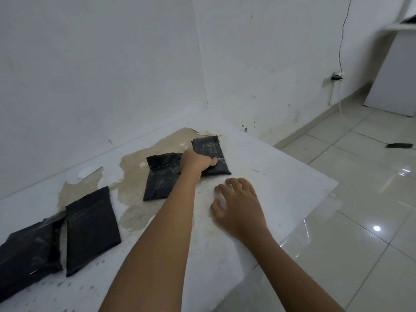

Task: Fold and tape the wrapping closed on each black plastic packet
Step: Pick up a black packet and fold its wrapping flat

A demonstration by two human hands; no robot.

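Note:
Several black plastic packets lie on a white table (281, 181). My left hand (195, 162) reaches far across and grips the farthest packet (210, 149) at its near left edge, thumb on top. Beside it, partly under my left wrist, lies a second packet (160, 180) with a creased fold. A third packet (91, 230) and a fourth packet (27, 255), with its loose flap open, lie at the near left. My right hand (239, 204) sits on the table near the far packet, its fingers curled over a pale see-through thing that looks like a tape roll (221, 198).
The table's skin has peeled off in a brown patch (135, 199) around the middle packets. White walls close the back and left. The table's right edge drops to a glossy tiled floor (349, 199), where a dark object (399, 145) and a cable lie.

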